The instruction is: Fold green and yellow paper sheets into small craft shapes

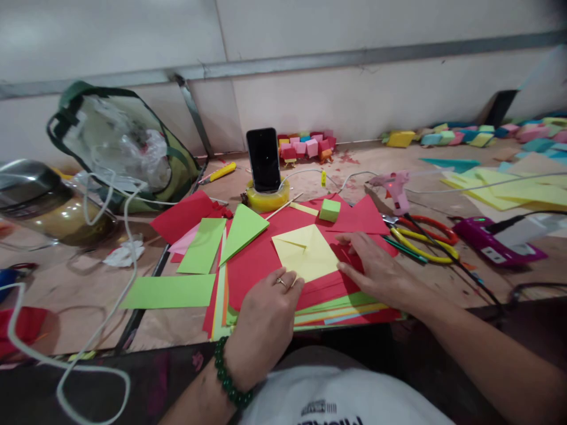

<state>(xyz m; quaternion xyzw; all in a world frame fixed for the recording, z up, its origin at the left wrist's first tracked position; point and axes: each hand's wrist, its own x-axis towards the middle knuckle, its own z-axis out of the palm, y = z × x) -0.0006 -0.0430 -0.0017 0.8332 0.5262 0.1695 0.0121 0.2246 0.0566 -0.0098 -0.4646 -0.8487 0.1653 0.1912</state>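
Observation:
A pale yellow sheet of paper (305,251), with folded flaps meeting near its middle, lies turned cornerwise on a stack of red paper (248,283). My left hand (268,316), wearing a ring and a green bead bracelet, has its fingers curled together at the near left edge of the yellow paper. On the other side my right hand (376,274) rests with thumb and fingers apart, the thumb at the sheet's right corner. A small green paper cube (330,210) stands just beyond the sheet. Green paper pieces (243,233) lie to the left.
A phone (263,159) stands in a yellow tape roll (266,198). Right are a pink glue gun (396,192), scissors (425,245) and a purple power strip (491,239). Left are a bag (177,139), a jar (66,218), a yellow cutter (222,172) and a loose white cable (126,236).

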